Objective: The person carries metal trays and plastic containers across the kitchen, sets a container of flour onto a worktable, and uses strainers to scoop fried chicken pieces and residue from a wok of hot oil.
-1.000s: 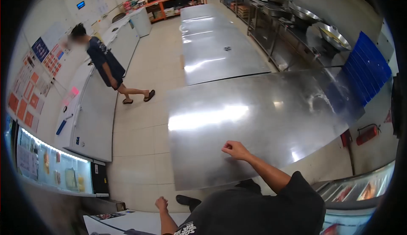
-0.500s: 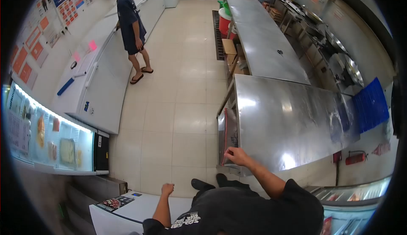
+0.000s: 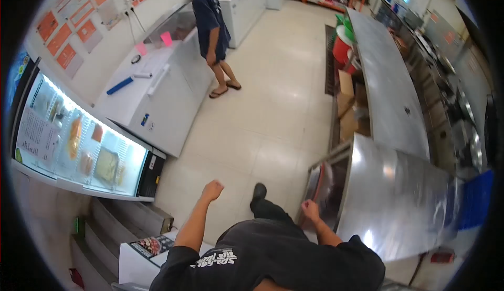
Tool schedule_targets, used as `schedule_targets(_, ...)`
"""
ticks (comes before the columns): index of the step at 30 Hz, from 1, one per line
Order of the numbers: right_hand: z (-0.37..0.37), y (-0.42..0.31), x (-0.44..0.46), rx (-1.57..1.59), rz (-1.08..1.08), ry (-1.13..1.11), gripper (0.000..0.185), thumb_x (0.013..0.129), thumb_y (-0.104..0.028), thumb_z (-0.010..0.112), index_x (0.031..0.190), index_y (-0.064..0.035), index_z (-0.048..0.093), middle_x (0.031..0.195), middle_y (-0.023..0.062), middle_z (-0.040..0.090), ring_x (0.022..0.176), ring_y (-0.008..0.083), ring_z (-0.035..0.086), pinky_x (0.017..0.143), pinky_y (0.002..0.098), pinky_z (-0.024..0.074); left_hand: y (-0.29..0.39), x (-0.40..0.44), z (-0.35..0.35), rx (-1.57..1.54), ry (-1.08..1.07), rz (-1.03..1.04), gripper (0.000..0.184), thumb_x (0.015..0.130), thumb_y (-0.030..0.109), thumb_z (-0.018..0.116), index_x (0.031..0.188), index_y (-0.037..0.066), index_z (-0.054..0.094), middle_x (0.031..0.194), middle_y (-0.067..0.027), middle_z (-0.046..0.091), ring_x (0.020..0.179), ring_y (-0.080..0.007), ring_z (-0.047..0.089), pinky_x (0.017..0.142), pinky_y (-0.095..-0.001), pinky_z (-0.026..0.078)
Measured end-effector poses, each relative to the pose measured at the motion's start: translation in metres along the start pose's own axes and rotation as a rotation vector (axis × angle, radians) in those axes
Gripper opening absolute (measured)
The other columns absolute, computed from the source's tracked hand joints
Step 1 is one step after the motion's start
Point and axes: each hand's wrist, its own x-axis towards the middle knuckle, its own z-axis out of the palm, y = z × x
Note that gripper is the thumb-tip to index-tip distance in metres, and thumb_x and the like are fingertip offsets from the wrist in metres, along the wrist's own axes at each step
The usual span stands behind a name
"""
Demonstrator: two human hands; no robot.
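Observation:
My left hand [image 3: 212, 191] is above the tiled floor with its fingers curled in, and I see nothing in it. On the other side of my body, my right hand [image 3: 310, 208] is also curled, close to the near left corner of the steel table [image 3: 394, 196]. Whether it holds anything small cannot be made out. One dark shoe [image 3: 259, 191] shows on the floor between the two hands. A person in a dark shirt [image 3: 210, 23] stands at the white chest freezer [image 3: 173, 97], whose far part appears open.
A lit glass-front fridge [image 3: 84, 144] stands at the left, beside grey steps [image 3: 115, 223]. A second long steel table [image 3: 394, 81] runs away at the right, with cardboard boxes [image 3: 345, 94] under it. Woks line the right wall. A blue roll [image 3: 120, 85] lies on the freezer.
The view has turned and moved left, so the steel tables now sit farther right. My right hand has left the tabletop area. The freezer by the other person has been opened.

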Motion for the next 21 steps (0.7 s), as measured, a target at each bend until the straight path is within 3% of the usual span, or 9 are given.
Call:
schedule_targets(2, 0.005, -0.014, 0.063, -0.079, 0.043, -0.084, 0.023, 0.074, -0.022, 0.062, 0.081, -0.001, 0.062, 0.078, 0.0171, 0.063, 0.076, 0.0308, 0.062, 0.071, 0.0386, 0.0483, -0.158, 0.064, 0.056, 0.328, -0.003, 0.032, 0.035, 0.081, 0.032, 0.052, 0.095, 0.001, 0.061, 0.096, -0.0235, 0.061, 0.091, -0.0372, 0.059, 0.081, -0.0435, 0.047)
schedule_targets(6, 0.001, -0.075, 0.18, -0.148, 0.039, -0.174, 0.024, 0.076, -0.023, 0.06, 0.083, -0.0003, 0.063, 0.085, 0.0203, 0.064, 0.082, 0.0354, 0.062, 0.075, 0.0415, 0.0476, -0.179, 0.018, -0.012, 0.227, -0.224, -0.554, 0.051, 0.077, 0.043, 0.054, 0.095, -0.003, 0.063, 0.106, -0.0255, 0.058, 0.1, -0.0404, 0.055, 0.086, -0.0424, 0.045)
schedule_targets(7, 0.001, -0.093, 0.211, -0.152, 0.002, -0.167, 0.025, 0.076, -0.024, 0.06, 0.082, -0.0004, 0.064, 0.085, 0.0203, 0.064, 0.082, 0.0356, 0.062, 0.075, 0.0417, 0.0476, -0.228, 0.027, -0.003, 0.458, -0.5, -0.516, 0.047, 0.077, 0.04, 0.055, 0.099, -0.001, 0.063, 0.105, -0.0237, 0.059, 0.1, -0.0365, 0.057, 0.085, -0.0422, 0.046)
schedule_targets(8, 0.0, -0.112, 0.246, -0.129, -0.054, -0.117, 0.025, 0.074, -0.025, 0.061, 0.079, -0.0006, 0.063, 0.081, 0.0194, 0.063, 0.079, 0.0336, 0.062, 0.072, 0.0415, 0.0479, -0.23, 0.023, -0.011, 0.793, -0.671, -0.162, 0.035, 0.079, 0.029, 0.055, 0.102, 0.004, 0.063, 0.105, -0.0213, 0.061, 0.098, -0.0324, 0.06, 0.083, -0.0428, 0.048)
schedule_targets(10, -0.014, -0.163, 0.323, -0.077, -0.154, -0.032, 0.027, 0.073, -0.027, 0.062, 0.076, -0.0004, 0.061, 0.076, 0.0188, 0.063, 0.075, 0.032, 0.062, 0.069, 0.0411, 0.0479, -0.219, 0.024, -0.025, 0.599, -0.679, -0.294, 0.021, 0.082, 0.017, 0.052, 0.096, 0.007, 0.064, 0.099, -0.0173, 0.064, 0.087, -0.0258, 0.065, 0.071, -0.0389, 0.053)
schedule_targets(13, -0.044, -0.233, 0.426, 0.032, -0.188, 0.06, 0.028, 0.075, -0.028, 0.061, 0.076, 0.0004, 0.061, 0.075, 0.0196, 0.062, 0.073, 0.0334, 0.061, 0.067, 0.0405, 0.0474, -0.195, 0.051, -0.047, 0.094, -0.433, -0.177, 0.012, 0.082, 0.009, 0.05, 0.084, 0.008, 0.062, 0.08, -0.0103, 0.066, 0.066, -0.0175, 0.065, 0.051, -0.031, 0.052)
schedule_targets(16, -0.059, -0.259, 0.514, 0.044, -0.14, 0.163, 0.029, 0.075, -0.028, 0.061, 0.077, 0.0011, 0.061, 0.073, 0.0198, 0.061, 0.072, 0.0341, 0.06, 0.067, 0.04, 0.0472, -0.153, 0.155, -0.06, 0.177, -0.485, -0.282, 0.011, 0.081, 0.009, 0.05, 0.081, 0.007, 0.06, 0.062, -0.0061, 0.062, 0.048, -0.0136, 0.059, 0.04, -0.0279, 0.045)
schedule_targets(17, -0.063, -0.264, 0.54, 0.033, -0.114, 0.199, 0.029, 0.075, -0.028, 0.061, 0.077, 0.0013, 0.06, 0.073, 0.0197, 0.061, 0.072, 0.0342, 0.06, 0.066, 0.0399, 0.0472, -0.145, 0.194, -0.069, 0.222, -0.385, -0.128, 0.01, 0.08, 0.01, 0.051, 0.08, 0.007, 0.061, 0.061, -0.0066, 0.062, 0.048, -0.0138, 0.059, 0.039, -0.0279, 0.044)
schedule_targets(21, -0.057, -0.215, 0.605, -0.241, 0.07, 0.086, 0.033, 0.074, -0.032, 0.064, 0.08, 0.0008, 0.062, 0.077, 0.0207, 0.062, 0.077, 0.0345, 0.06, 0.071, 0.0422, 0.0472, -0.167, 0.403, -0.085, -0.553, -0.381, -0.607, 0.012, 0.071, 0.017, 0.057, 0.069, 0.007, 0.063, 0.061, -0.0102, 0.062, 0.051, -0.0167, 0.06, 0.042, -0.0308, 0.045)
